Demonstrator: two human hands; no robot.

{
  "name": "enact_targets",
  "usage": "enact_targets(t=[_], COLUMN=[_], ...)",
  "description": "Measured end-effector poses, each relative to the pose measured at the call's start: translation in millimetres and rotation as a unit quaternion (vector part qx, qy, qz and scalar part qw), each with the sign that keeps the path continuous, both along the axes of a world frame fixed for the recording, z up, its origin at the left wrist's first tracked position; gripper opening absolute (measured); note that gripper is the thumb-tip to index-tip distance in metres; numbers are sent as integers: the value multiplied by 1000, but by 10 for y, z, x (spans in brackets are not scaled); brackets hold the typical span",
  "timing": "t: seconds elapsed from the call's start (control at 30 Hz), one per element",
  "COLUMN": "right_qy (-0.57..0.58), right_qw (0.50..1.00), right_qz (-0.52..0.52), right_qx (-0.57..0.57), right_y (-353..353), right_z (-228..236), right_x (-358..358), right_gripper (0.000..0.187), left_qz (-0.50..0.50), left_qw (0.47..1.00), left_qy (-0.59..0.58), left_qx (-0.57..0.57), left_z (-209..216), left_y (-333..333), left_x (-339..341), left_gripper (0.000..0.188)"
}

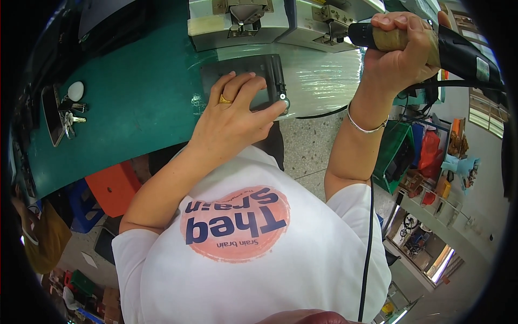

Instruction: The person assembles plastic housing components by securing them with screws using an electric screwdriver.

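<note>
A dark grey flat rectangular panel (261,67) lies on the table, with a narrow black strip along its right edge. My left hand (232,105) rests over it, fingers bent onto its surface and thumb reaching its lower right corner, beside a small round silvery piece (283,97). Raised at the upper right, my right hand (402,46) is wrapped around a black electric screwdriver (458,54) with tan tape on its grip. Its nose points left, to the front of a screw feeder (307,24); whether the tip touches a screw cannot be made out.
A second screw feeder (237,24) stands left of the first. Keys (70,121) and a phone (52,116) lie at the left of the green table (145,97). A black cable (368,243) hangs past my right arm. An orange stool (116,186) stands below the table edge.
</note>
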State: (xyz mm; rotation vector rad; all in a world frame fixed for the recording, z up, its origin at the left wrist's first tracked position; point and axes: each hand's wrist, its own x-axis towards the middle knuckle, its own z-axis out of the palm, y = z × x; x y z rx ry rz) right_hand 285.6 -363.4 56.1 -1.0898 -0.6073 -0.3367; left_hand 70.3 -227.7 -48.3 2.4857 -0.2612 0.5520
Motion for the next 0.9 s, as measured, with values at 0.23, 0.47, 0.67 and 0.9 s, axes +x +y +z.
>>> enact_targets(t=[0.23, 0.47, 0.67, 0.9], right_qy=[-56, -153, -69, 87], right_qw=[995, 964, 991, 992], right_qz=[78, 199, 87, -34], right_qx=[-17, -88, -69, -80], right_y=[35, -9, 56, 225], right_z=[25, 49, 78, 198], right_x=[47, 106, 53, 122], right_gripper=[27, 61, 55, 18], left_qz=[0, 4, 0, 4], left_qw=[1000, 1000, 1000, 1000], left_qy=[0, -1, 6, 7], left_qx=[4, 7, 6, 5], left_z=[-2, 3, 5, 20], left_y=[-2, 1, -5, 2], left_x=[-5, -16, -12, -21], left_gripper=[43, 42, 43, 45])
